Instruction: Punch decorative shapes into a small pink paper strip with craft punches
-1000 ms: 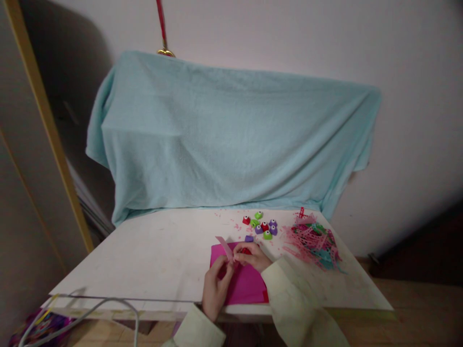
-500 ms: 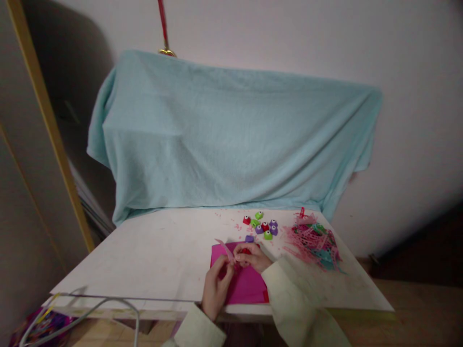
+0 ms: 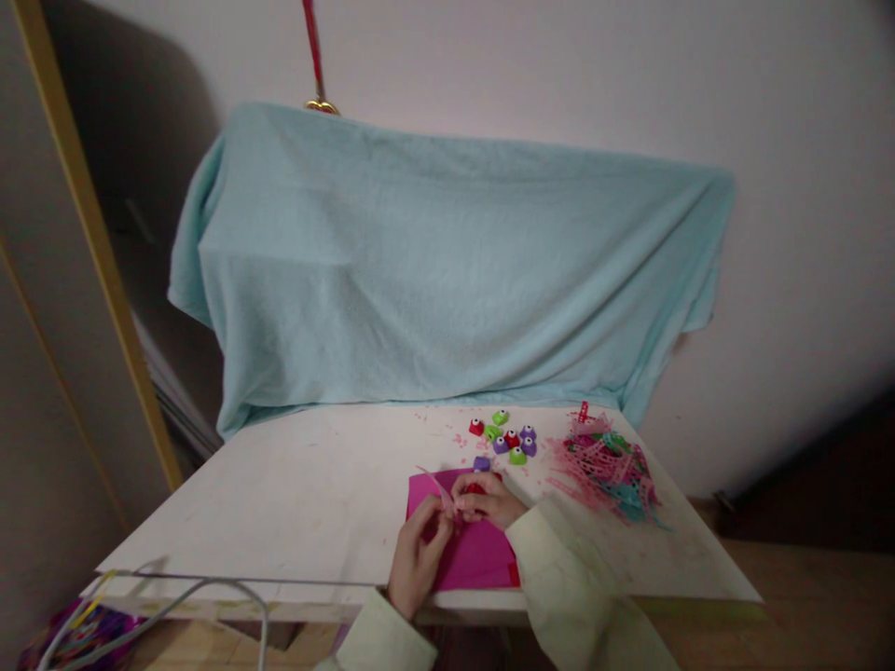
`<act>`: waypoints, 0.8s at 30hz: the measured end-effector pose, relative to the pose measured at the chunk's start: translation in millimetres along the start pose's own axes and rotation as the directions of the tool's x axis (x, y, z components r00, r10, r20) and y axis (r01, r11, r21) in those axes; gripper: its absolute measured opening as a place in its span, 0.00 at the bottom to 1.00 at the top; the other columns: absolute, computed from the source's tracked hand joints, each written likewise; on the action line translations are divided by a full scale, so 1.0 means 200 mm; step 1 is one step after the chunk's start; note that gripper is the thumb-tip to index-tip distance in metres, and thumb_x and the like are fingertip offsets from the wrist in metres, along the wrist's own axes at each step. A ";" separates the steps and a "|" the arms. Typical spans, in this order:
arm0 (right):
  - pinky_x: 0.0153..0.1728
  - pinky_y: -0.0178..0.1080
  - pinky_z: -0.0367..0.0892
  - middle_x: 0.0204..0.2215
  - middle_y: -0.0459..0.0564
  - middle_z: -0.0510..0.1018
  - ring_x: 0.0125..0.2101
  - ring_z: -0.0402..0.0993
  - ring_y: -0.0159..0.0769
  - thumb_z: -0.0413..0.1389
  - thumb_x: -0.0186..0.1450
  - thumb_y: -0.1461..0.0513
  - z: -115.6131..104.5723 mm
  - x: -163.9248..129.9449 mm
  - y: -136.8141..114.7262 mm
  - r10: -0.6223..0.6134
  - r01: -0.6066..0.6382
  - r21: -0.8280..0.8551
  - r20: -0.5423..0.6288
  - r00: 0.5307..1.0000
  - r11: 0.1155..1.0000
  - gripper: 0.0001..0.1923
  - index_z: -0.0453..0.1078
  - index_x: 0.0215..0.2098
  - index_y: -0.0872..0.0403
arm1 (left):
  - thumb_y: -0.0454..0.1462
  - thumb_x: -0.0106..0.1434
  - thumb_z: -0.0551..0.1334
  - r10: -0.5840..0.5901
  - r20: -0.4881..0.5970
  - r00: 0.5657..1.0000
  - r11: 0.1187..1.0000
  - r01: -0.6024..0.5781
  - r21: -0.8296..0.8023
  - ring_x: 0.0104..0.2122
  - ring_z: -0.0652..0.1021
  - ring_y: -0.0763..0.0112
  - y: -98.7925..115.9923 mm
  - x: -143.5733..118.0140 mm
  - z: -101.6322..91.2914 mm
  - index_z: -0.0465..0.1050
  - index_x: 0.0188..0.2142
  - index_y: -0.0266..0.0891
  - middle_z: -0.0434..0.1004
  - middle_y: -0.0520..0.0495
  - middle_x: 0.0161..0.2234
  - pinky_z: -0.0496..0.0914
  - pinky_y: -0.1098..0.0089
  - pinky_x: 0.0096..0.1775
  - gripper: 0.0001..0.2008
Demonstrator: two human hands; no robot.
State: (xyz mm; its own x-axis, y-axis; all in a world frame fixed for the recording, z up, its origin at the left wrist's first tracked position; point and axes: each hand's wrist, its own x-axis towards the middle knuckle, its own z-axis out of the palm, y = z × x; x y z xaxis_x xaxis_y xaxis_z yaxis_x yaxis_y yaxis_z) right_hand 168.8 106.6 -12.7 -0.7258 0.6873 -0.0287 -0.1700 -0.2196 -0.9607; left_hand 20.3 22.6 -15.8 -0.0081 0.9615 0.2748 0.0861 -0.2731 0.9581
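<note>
A big light blue cloth is hanging in front of a pale wall, and its bottom edge is meeting the back of a white table. Above the cloth, a gold ornament is dangling from a red ribbon. Near the front edge of the table, a bright pink sheet is lying flat, with a bit of red showing at its near right corner. Over this sheet, the left hand is pinching a thin pink paper strip between thumb and finger, and the strip's far end is sticking up and away to the left. The right hand is sitting close beside it, its fingers curling around a small red craft punch that they are partly hiding, right by the strip's near end. One purple punch is resting just past the sheet. Farther back, more red, green and purple punches are bunching together, and tiny pink paper bits are lying around them. To the right, a messy heap of paper strips full of holes is spreading out, mostly pink, with some blue and green. At the front left, a grey cable is looping over the table's edge.
</note>
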 end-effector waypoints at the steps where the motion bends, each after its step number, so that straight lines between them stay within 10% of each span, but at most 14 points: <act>1: 0.18 0.30 0.46 0.19 0.42 0.70 0.16 0.56 0.22 0.60 0.54 0.60 0.00 0.00 0.00 0.000 0.000 0.000 0.002 1.000 1.000 0.10 0.67 0.28 0.59 | 0.39 0.63 0.54 -0.002 0.005 1.000 1.000 0.002 -0.006 0.30 0.71 0.70 0.01 0.00 0.00 0.67 0.31 0.37 0.70 0.50 0.28 0.65 0.74 0.35 0.08; 24: 0.18 0.30 0.53 0.19 0.42 0.67 0.18 0.58 0.25 0.62 0.52 0.52 0.02 0.00 -0.02 -0.064 0.029 -0.251 -0.134 0.989 0.968 0.16 0.69 0.29 0.57 | 0.45 0.61 0.56 -0.097 -0.117 0.988 0.991 0.107 0.083 0.29 0.73 0.69 -0.02 0.01 0.01 0.70 0.32 0.37 0.74 0.51 0.27 0.66 0.73 0.33 0.13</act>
State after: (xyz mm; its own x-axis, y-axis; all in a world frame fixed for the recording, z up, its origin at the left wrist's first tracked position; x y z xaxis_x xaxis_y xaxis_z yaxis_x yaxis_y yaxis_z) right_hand 166.1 105.1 -7.9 -0.6174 0.7866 -0.0037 -0.0180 -0.0189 -0.9997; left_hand 21.3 24.8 -18.9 -0.1330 0.9730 0.1884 0.1671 -0.1654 0.9720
